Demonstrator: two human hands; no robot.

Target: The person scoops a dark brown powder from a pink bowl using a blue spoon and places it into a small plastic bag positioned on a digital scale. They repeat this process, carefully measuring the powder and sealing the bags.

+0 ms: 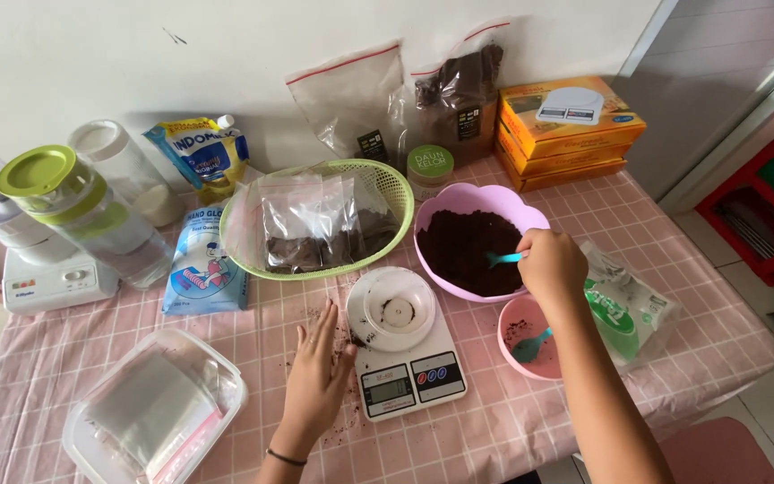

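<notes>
Spoon [502,259] sits in the right hand [551,265], whose grip is closed around its handle; the blue scoop end pokes left into the dark powder in the bowl [481,199]. Left hand [315,376] lies flat and open on the tabletop [530,421], fingers spread, touching the scale [402,345] at its left edge.

Home kitchen or dining corner. Evidence: pink checked tablecloth [584,224] over small table against plain white wall [226,36]; blender [55,224]; digital kitchen scale [405,354]; plastic mixing bowl [481,237] of dark powder; food pouches; tiled floor [763,314].
</notes>
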